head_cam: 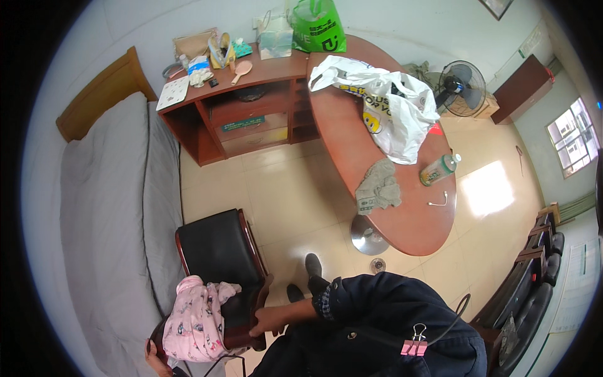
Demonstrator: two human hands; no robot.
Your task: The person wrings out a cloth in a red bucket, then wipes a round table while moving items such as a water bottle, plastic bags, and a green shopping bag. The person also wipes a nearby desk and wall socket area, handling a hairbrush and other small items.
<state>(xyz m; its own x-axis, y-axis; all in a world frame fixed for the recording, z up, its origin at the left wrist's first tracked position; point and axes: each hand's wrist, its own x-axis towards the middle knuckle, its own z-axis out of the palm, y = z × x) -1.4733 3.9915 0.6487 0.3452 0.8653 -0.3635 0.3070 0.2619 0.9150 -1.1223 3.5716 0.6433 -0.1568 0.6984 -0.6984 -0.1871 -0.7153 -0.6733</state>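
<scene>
A black-padded office chair with reddish-brown wooden arms stands beside the bed. My right hand grips the wooden frame at its near right side. At the lower left, my left hand holds the opposite edge of the chair's back, partly cut off by the picture's rim. Between my hands, a pink printed garment hangs over the chair back, and part of it rests towards the seat.
Left of the chair runs a bed with a grey cover. Ahead stands a curved desk, bearing a white plastic bag, a grey cloth and a bottle. A standing fan is behind it. Black padded seats line the right.
</scene>
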